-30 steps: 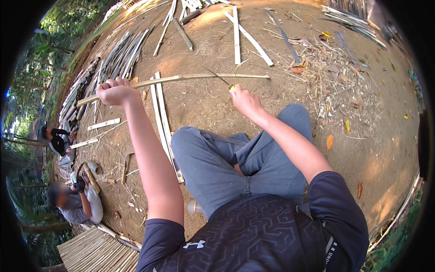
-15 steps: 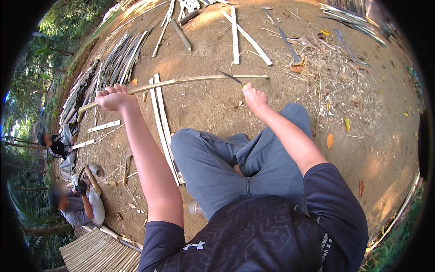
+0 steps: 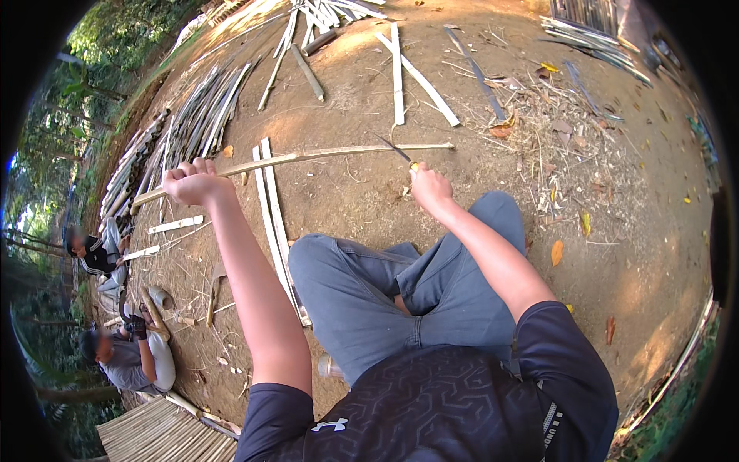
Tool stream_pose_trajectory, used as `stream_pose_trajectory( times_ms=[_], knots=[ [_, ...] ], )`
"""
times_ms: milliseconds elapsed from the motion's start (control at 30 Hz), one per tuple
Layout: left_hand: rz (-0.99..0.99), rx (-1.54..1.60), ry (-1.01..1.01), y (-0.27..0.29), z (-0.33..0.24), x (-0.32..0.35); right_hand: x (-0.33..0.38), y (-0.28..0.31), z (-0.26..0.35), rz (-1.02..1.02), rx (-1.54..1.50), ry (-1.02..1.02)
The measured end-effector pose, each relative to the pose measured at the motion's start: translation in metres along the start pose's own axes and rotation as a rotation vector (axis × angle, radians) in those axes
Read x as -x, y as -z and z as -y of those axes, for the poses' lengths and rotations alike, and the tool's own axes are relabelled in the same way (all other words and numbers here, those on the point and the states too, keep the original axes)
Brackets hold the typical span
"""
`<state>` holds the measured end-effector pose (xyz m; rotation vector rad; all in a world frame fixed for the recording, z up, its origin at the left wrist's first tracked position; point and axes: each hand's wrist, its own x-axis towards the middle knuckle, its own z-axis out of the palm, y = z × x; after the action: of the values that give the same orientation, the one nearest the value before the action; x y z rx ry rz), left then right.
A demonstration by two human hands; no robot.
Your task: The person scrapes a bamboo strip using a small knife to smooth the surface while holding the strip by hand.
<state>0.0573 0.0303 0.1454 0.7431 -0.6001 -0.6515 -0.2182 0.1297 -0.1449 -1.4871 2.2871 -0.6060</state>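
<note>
My left hand (image 3: 192,182) is closed around a long bamboo strip (image 3: 327,153) near its left end. The strip stretches across to the right, bowed slightly, ahead of my crossed legs. In my right hand (image 3: 430,185) is a knife (image 3: 400,153) with a yellowish handle, my fingers wrapped round it. Its dark blade points up and left and crosses the strip near the right end. A thin curl (image 3: 392,136) shows beside the blade; whether it is still joined to the strip I cannot tell.
Two flat slats (image 3: 269,202) lie left of my knees. A pile of split bamboo (image 3: 202,108) is at the far left, and two crossed slats (image 3: 398,73) lie ahead. Shavings (image 3: 531,146) cover the ground at right. Two people (image 3: 138,354) sit at the left.
The whole view has tilted a little, so the ground and my legs sit lower. The knife has shifted slightly left along the strip, and a curl now stands by the blade.
</note>
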Motion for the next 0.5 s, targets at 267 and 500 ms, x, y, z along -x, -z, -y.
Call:
stream_pose_trajectory(
  times_ms=[267,500],
  knots=[
    [0.037,0.013,0.018,-0.007,0.001,0.004,-0.037,0.033,-0.057,0.842,-0.982,-0.276],
    [-0.008,-0.006,0.004,-0.004,0.002,-0.002,0.006,0.007,0.001,-0.082,0.168,0.258]
  ],
)
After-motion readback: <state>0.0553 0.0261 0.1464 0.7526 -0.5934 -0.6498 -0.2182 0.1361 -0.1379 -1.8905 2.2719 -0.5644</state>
